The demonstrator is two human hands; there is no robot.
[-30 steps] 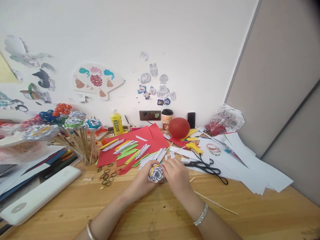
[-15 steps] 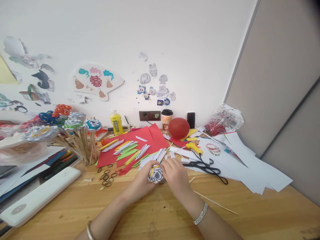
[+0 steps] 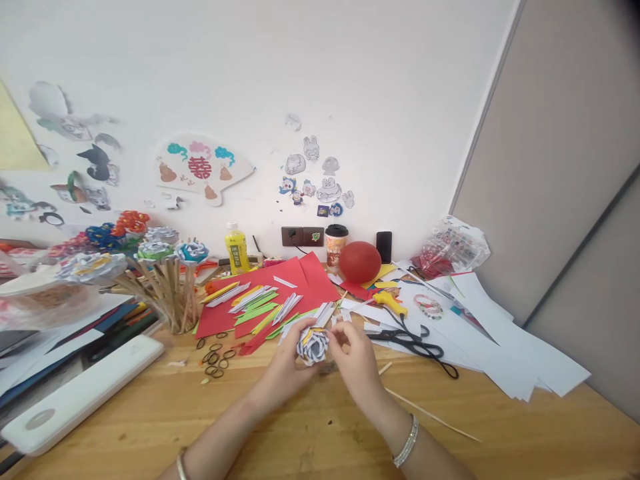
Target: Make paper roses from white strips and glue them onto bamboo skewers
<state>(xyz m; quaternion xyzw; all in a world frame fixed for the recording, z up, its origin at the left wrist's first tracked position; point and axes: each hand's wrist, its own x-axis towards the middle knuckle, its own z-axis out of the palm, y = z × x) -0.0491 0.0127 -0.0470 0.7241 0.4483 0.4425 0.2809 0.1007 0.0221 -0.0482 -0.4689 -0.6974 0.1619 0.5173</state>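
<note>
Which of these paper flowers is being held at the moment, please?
The white-and-yellow flower in the left hand; the other paper flowers are off to the left, untouched.

The paper flower [image 3: 314, 349] is white with some yellow

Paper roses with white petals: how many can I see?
5: a held rose in the left hand; on the picture's left, near the sticks, a yellow-white rose, green-white rose, plain white rose and blue-white rose. More may be hidden.
</note>
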